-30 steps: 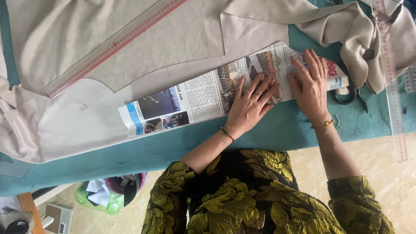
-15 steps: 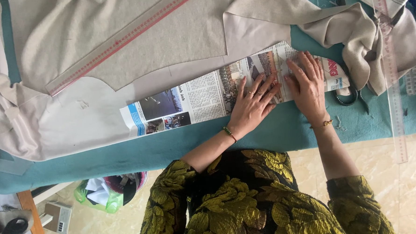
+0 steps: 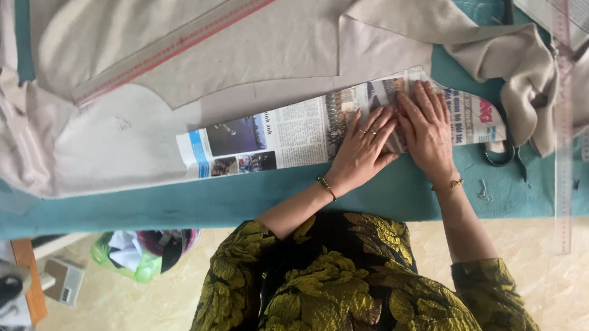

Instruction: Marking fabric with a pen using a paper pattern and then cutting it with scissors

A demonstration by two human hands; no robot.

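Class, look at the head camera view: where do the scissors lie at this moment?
The scissors lie on the teal table at the right, just beyond the newspaper end, beside the right hand and partly under beige cloth.

Soft, even daylight fills the room. Shadows stay faint. The frame is mostly sharp, slightly soft at its edges.

Newspaper (image 3: 289,132) thin matt printed paper; fabric (image 3: 200,55) beige soft matt cloth; ruler (image 3: 563,131) clear glossy plastic.
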